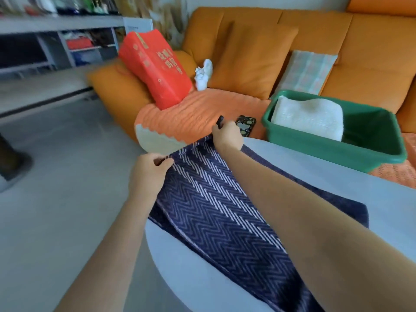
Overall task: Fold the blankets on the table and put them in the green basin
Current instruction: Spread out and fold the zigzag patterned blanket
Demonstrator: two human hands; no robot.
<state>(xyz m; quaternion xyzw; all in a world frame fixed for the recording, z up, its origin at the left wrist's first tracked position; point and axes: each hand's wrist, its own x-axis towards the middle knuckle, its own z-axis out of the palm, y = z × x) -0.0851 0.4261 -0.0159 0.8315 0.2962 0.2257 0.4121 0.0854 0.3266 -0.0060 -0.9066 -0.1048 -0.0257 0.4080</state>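
A dark navy blanket with a white zigzag pattern lies stretched across the pale round table. My left hand pinches its far left corner at the table's edge. My right hand grips the far right corner, a bit of dark cloth sticking up above the fingers. The green basin sits on the sofa seat at the right, beyond the table, and holds a folded white blanket.
An orange sofa runs behind the table, covered with a ribbed orange throw. On it lie a red box, a crumpled white tissue, a patterned phone and a folded checked cloth. Grey floor spreads left.
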